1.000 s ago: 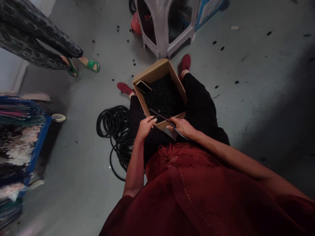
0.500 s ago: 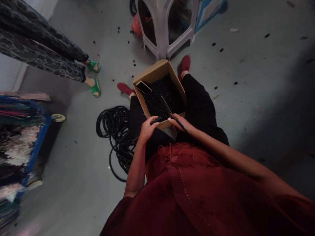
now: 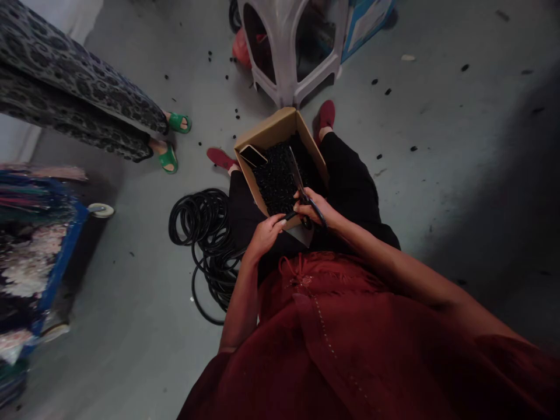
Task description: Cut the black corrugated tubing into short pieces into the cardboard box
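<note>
My left hand [image 3: 265,234] is closed around the end of a black tube [image 3: 289,216], which points toward my other hand over the near edge of the cardboard box [image 3: 268,130]. In my right hand [image 3: 318,208] is a pair of scissors [image 3: 295,166], its long blades pointing away from me over the box. The fingers of this hand are also close to the tube's tip; whether they touch it I cannot tell. Many short black pieces [image 3: 277,178] fill the box between my legs. A phone [image 3: 254,156] lies on them at the left wall.
Coils of black tubing [image 3: 199,219] lie on the floor left of my leg. A grey plastic stool [image 3: 286,76] stands beyond the box. At left are a person's legs in green sandals [image 3: 168,158] and a blue-framed cart [image 3: 65,256]. Black bits are scattered about the floor.
The scissors have swung so their blades point more directly away from me, with the handles now showing below my right hand. My left hand has shifted slightly right. The other person's feet have moved.
</note>
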`<state>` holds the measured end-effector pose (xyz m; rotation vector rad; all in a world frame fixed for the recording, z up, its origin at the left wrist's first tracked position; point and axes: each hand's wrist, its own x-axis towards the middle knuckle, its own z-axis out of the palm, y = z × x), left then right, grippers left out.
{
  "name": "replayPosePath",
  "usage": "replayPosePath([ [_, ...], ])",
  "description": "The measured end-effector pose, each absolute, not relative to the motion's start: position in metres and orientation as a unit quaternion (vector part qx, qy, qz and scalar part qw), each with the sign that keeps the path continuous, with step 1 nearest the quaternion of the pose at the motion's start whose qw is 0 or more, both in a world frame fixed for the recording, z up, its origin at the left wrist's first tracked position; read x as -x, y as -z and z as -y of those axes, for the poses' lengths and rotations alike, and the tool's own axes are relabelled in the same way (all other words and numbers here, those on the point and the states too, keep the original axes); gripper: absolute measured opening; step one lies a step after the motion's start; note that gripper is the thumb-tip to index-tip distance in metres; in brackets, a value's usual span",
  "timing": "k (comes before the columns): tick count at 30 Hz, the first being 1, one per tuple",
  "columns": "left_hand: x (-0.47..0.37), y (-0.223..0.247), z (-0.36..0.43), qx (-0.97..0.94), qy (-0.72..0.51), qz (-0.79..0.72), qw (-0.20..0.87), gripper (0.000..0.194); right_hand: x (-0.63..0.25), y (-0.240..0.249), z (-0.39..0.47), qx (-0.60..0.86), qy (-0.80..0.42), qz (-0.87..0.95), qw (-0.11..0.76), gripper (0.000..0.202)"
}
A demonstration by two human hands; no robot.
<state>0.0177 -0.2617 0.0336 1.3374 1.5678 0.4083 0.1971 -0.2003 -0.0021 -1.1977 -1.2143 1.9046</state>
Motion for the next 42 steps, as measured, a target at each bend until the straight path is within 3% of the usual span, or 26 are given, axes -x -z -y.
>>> replayPosePath([
  [5,-0.020,-0.041,0.262,-0.521,-0.188,-0.611,0.566,0.032,-0.203,-0.012,0.192,0.415,-0.704,0.504,0.278,0.041],
  [13,-0.020,-0.038,0.265,-0.464,-0.287,-0.676,0.495,0.036,-0.205,-0.007,0.198,0.476,-0.630,0.541,0.290,0.043],
  [23,-0.013,-0.040,0.267,-0.421,-0.368,-0.685,0.468,0.032,-0.237,-0.002,0.244,0.469,-0.577,0.655,0.133,0.045],
  [42,-0.016,-0.047,0.266,-0.442,-0.317,-0.712,0.444,0.039,-0.232,-0.016,0.252,0.437,-0.560,0.697,0.094,0.048],
])
